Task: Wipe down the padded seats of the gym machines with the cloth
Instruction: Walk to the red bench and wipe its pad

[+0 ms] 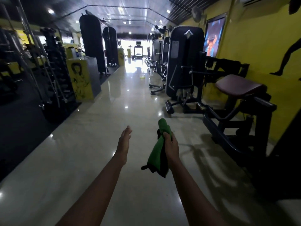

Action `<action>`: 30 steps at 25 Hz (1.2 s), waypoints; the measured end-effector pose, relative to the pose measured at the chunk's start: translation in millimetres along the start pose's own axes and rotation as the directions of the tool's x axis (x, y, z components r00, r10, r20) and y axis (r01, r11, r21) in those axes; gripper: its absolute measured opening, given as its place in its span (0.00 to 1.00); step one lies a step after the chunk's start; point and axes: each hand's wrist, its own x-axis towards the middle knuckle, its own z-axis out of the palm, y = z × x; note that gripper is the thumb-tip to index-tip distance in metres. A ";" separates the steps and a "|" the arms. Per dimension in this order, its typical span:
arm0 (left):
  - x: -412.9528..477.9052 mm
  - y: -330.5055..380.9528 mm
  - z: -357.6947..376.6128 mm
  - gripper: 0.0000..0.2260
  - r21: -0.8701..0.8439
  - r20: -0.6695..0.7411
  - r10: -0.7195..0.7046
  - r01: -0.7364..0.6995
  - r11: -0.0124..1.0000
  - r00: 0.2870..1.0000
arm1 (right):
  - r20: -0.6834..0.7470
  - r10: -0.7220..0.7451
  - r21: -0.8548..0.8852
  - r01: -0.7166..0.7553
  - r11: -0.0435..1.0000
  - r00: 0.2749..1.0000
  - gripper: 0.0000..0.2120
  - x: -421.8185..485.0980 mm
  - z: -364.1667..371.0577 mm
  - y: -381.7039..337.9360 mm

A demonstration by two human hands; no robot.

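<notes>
Cloth (156,154) gripped by right hand (171,145) over aisle floor (114,105), padded seat (238,84) apart.

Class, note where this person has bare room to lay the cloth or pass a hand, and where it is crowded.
Free: the tiled aisle between the dark weight rack and the weight-stack machine; the bare top of the maroon padded seat. Crowded: the bars and levers around that machine and under the seat. The right hand grips the cloth.

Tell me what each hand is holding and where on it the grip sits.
The right hand grips the green cloth round its upper part; a short end sticks up, the rest hangs below. The left hand is open and holds nothing.
</notes>
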 end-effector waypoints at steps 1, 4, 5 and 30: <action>35.9 5.2 2.4 0.23 -0.004 0.016 -0.005 0.005 1.000 1.000 | -0.008 0.001 -0.006 -0.001 1.000 1.000 0.17 33.8 13.7 -1.8; 148.3 16.8 18.8 0.22 0.021 0.060 -0.002 0.001 1.000 0.998 | -0.049 -0.009 -0.008 0.009 1.000 0.999 0.15 137.2 44.1 -12.4; 182.6 19.1 26.5 0.22 0.033 0.075 -0.003 0.000 0.999 0.997 | -0.068 -0.015 -0.021 0.014 1.000 0.998 0.13 168.1 49.4 -16.6; 979.9 -16.6 344.6 0.21 0.045 0.517 -0.061 0.044 0.998 0.854 | -0.471 -0.009 -0.025 -0.004 1.000 0.882 0.16 969.0 76.6 -0.4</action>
